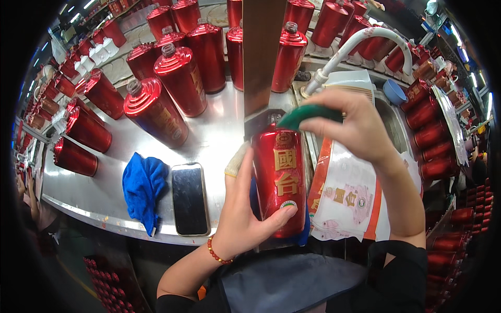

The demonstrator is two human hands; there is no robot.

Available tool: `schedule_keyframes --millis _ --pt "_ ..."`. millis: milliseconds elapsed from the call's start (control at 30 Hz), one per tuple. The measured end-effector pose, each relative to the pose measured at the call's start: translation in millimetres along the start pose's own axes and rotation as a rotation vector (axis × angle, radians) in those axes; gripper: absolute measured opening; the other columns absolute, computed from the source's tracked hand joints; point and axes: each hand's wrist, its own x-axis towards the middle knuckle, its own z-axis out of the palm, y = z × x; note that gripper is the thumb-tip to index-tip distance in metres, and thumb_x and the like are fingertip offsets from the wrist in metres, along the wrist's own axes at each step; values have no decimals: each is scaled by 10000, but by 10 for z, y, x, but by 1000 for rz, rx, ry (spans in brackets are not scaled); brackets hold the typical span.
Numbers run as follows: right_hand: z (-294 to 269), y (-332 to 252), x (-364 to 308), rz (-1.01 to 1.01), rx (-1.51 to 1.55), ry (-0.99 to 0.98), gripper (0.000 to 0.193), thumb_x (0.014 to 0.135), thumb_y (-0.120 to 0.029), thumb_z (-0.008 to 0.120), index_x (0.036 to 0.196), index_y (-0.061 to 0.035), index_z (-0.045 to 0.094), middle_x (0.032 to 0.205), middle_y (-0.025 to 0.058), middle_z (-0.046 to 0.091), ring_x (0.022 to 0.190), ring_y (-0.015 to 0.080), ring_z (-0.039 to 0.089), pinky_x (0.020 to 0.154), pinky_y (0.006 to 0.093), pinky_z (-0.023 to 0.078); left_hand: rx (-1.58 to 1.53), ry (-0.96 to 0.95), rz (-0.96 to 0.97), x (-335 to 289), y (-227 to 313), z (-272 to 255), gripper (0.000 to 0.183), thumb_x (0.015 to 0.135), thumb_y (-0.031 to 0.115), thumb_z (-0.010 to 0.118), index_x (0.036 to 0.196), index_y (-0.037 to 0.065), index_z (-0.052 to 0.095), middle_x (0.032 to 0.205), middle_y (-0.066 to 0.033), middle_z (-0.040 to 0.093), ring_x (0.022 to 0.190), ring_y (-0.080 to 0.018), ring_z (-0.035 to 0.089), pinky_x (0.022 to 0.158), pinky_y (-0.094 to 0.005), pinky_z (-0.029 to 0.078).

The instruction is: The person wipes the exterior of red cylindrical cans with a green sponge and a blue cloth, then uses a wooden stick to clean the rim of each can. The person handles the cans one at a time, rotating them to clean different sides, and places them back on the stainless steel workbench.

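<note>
While the left hand is wrapped around the glossy red ceramic bottle with gold characters, thumb on its lower front, that bottle stands upright at the near edge of the steel desk. The right hand is pinched on a green scouring pad, pressed at the bottle's shoulder. A black smartphone lies flat just left of the left hand, a crumpled blue cloth beside it. A stack of printed red-and-white labels sits right of the bottle. More red bottles crowd the far side.
</note>
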Motion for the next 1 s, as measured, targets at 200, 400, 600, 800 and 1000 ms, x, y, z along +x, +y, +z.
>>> schedule_keyframes --millis 200,400,600,800,1000 --pt "-22 234 -108 84 6 219 267 871 -72 787 1117 9 720 891 5 704 815 70 630 747 235 510 86 10 48 -26 47 -65 1063 828 324 855 1586 -57 214 1514 -286 329 1430 -409 377 1182 -455 336" --pt "21 424 -290 179 185 285 235 904 -107 776 1094 -6 681 896 11 689 754 59 632 643 221 523 84 11 44 -61 1 -41 1032 829 298 853 1577 -66 242 1506 -272 349 1427 -402 386 1185 -450 332" --pt "373 512 -748 368 601 142 249 921 -129 772 1100 3 659 932 43 709 796 87 669 721 244 550 -116 5 -46 -223 -214 38 1031 850 276 827 1596 -69 205 1524 -253 354 1453 -346 371 1206 -431 304" --pt "629 553 -1000 402 828 268 214 945 -136 747 1082 -15 636 929 45 705 838 92 668 767 250 550 -93 -15 -50 -259 -239 53 975 894 277 772 1600 -72 197 1557 -243 358 1469 -322 362 1231 -426 251" --pt "636 540 -1098 411 694 265 209 957 -125 732 1085 4 629 941 50 706 834 94 667 760 254 549 -156 92 -116 -308 -310 90 555 1100 258 477 1562 -28 366 1546 -187 420 1440 -286 389 1205 -392 284"
